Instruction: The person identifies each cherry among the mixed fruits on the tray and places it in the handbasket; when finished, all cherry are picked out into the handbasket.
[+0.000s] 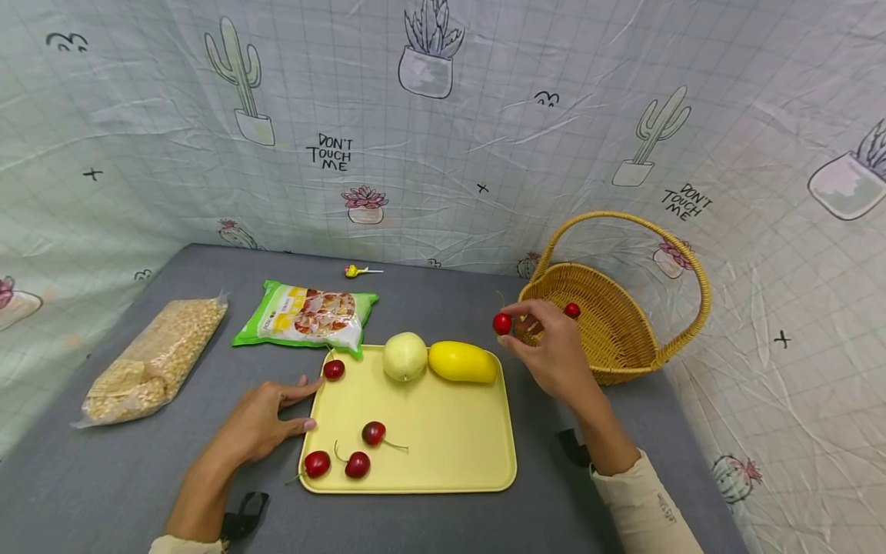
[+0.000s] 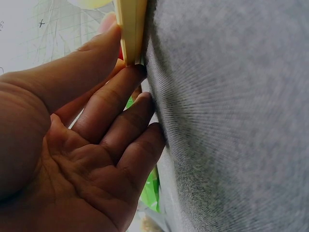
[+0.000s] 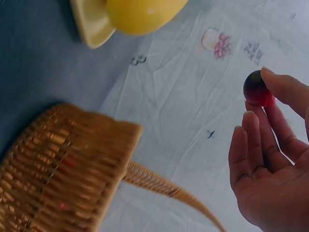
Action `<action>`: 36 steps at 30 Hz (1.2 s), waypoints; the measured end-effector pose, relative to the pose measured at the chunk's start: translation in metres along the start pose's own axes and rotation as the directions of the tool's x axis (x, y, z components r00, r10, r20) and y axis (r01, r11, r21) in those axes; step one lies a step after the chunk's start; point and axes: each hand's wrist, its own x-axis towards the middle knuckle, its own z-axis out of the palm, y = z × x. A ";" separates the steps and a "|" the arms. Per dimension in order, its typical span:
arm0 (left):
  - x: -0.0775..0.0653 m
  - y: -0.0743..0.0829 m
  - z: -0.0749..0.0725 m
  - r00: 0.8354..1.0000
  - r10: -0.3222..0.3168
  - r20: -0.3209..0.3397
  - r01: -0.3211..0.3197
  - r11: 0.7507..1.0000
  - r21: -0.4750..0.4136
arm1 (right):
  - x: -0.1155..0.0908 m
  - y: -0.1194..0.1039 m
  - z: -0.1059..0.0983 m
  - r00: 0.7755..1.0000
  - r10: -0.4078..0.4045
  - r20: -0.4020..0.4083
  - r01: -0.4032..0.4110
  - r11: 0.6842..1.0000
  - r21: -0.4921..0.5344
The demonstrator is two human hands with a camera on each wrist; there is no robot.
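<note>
My right hand (image 1: pixel 547 346) pinches a red cherry (image 1: pixel 502 324) by thumb and fingertips, held up between the yellow tray and the wicker basket (image 1: pixel 609 331). The right wrist view also has this cherry (image 3: pixel 258 88), dark on one side. Another cherry (image 1: pixel 571 310) is inside the basket. My left hand (image 1: pixel 259 423) touches the left rim of the tray (image 1: pixel 443 446) with spread thumb and forefinger. On the tray lie several cherries (image 1: pixel 374 433), a pale green round fruit (image 1: pixel 404 357) and a yellow mango-like fruit (image 1: pixel 462 362).
A green-and-white food packet (image 1: pixel 311 314) lies behind the tray, touching its back left corner. Farther left is a clear bag of pale kernels (image 1: pixel 155 358). A yellow lollipop (image 1: pixel 356 271) lies near the back edge. The basket's tall handle (image 1: pixel 699 269) arches up at the right.
</note>
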 end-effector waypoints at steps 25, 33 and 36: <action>-0.001 0.000 0.000 1.000 0.003 -0.002 -0.003 1.000 0.014 | 0.012 0.080 -0.027 0.974 0.180 -0.140 -0.180 0.984 0.013; -0.001 0.000 0.000 1.000 0.000 -0.002 0.000 1.000 0.011 | 0.015 0.108 -0.032 0.952 0.278 -0.130 -0.281 0.960 -0.001; -0.001 0.000 0.000 1.000 0.002 -0.002 -0.002 1.000 0.014 | 0.016 0.117 -0.034 0.947 0.290 -0.138 -0.294 0.956 -0.007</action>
